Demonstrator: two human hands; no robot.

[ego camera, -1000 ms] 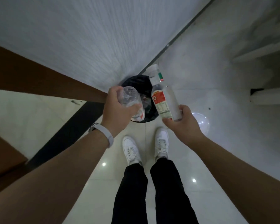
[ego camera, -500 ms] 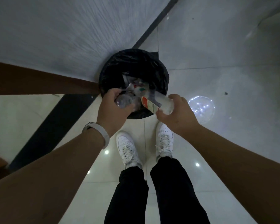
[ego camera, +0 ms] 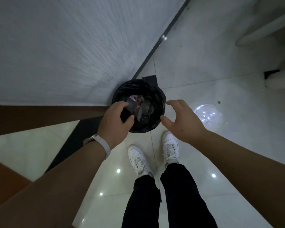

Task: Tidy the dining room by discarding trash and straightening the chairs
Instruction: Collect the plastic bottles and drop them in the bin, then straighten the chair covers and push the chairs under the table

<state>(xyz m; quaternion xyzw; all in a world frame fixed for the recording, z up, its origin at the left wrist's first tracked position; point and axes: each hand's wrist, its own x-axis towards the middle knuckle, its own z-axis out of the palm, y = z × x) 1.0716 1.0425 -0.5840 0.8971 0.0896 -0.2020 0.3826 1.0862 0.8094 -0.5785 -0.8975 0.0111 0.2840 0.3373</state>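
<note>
Bin: a round bin (ego camera: 156,94) lined with a black bag stands on the floor (ego camera: 187,71) against the wall (ego camera: 64,46), just ahead of the person's white shoes (ego camera: 139,158).
Trash: the discarded bottles (ego camera: 144,111) lie inside the bin, pale plastic with bits of red label, blurred in the dim light.
Right hand: the right hand (ego camera: 183,120) hovers over the bin's near-right rim, its fingers (ego camera: 176,102) spread wide and holding nothing.
Left hand: the left hand (ego camera: 116,120), with a pale wristband (ego camera: 106,148), is over the near-left rim, fingers and thumb curved around a gap. A grey blurred shape (ego camera: 131,104) sits at the fingertips; I cannot tell whether it is pinched or already loose in the bin.
Stage: the trash step looks nearly done. No chairs are in view, so straightening is probably yet to come.
Risk, spill: if the grey shape is a bottle let go this close to the rim, it may strike the edge and bounce onto the floor.
Risk, tipping: both hands hang right over the rim. A knock while pulling away could shift the bin or drag the bag loose.
</note>
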